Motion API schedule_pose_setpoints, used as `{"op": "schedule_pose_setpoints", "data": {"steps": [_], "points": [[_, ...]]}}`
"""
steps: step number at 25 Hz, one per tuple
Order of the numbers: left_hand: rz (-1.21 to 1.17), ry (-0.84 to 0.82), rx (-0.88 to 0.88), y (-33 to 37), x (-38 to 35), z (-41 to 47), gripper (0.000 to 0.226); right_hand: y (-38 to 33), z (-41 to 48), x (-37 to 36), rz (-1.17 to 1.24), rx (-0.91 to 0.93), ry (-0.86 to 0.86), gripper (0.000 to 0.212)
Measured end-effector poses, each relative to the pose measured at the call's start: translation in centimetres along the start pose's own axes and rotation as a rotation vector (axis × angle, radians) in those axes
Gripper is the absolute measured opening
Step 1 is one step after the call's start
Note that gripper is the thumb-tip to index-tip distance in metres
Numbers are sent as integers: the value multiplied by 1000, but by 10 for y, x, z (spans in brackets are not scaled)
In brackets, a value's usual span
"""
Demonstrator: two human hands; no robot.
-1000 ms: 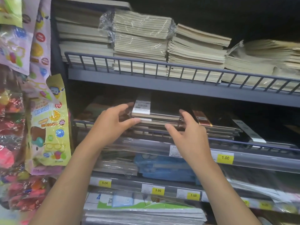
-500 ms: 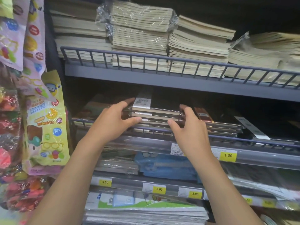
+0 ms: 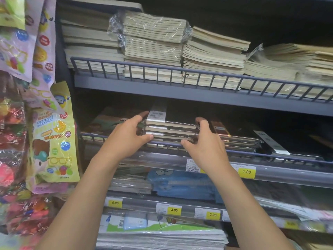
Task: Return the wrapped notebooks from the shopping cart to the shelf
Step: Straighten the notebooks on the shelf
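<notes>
A stack of dark wrapped notebooks (image 3: 171,129) with a white label on top lies on the middle shelf (image 3: 207,101), just behind its low wire rail (image 3: 270,156). My left hand (image 3: 126,138) grips the stack's left end, thumb underneath near the rail and fingers over the top. My right hand (image 3: 205,145) grips the right end the same way. The shopping cart is out of view.
Cream notebook piles (image 3: 155,47), some in plastic wrap, fill the shelf above. More dark notebooks (image 3: 237,136) lie right of the stack, colourful ones (image 3: 108,121) to its left. Hanging toy packets (image 3: 54,134) crowd the left side. Price strips and lower shelves hold further stationery.
Both hands have pushed the stack slightly deeper onto the middle shelf and closed in tighter on its two ends. The camera view has shifted a little.
</notes>
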State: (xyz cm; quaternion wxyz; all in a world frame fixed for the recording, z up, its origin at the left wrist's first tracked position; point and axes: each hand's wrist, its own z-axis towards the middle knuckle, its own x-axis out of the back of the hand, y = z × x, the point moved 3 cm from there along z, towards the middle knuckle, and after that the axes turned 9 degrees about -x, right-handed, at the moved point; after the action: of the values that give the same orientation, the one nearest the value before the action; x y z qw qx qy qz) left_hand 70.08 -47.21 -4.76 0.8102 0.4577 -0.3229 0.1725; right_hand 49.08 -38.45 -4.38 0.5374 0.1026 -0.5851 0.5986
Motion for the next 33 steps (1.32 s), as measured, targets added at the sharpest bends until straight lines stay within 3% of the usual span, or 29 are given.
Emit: {"op": "schedule_pose_setpoints", "data": {"steps": [3, 10, 15, 19, 22, 25, 29, 33], "points": [[115, 3, 18, 9, 0, -5, 69, -2, -4, -6, -8, 2, -13, 77], [128, 4, 77, 10, -3, -11, 81, 2, -2, -4, 5, -11, 52, 70], [99, -19, 89, 2, -1, -6, 56, -1, -9, -7, -22, 8, 86, 70], [123, -55, 51, -1, 0, -3, 51, 1, -12, -5, -23, 37, 81, 72], [47, -78, 44, -8, 3, -1, 64, 6, -9, -2, 52, 29, 76, 72], [-82, 1, 6, -11, 11, -1, 86, 11, -8, -3, 92, 47, 110, 69], [-99, 67, -98, -7, 4, 1, 48, 15, -10, -10, 131, 73, 166, 58], [-71, 67, -100, -9, 0, 3, 65, 18, -5, -5, 167, 45, 134, 55]]}}
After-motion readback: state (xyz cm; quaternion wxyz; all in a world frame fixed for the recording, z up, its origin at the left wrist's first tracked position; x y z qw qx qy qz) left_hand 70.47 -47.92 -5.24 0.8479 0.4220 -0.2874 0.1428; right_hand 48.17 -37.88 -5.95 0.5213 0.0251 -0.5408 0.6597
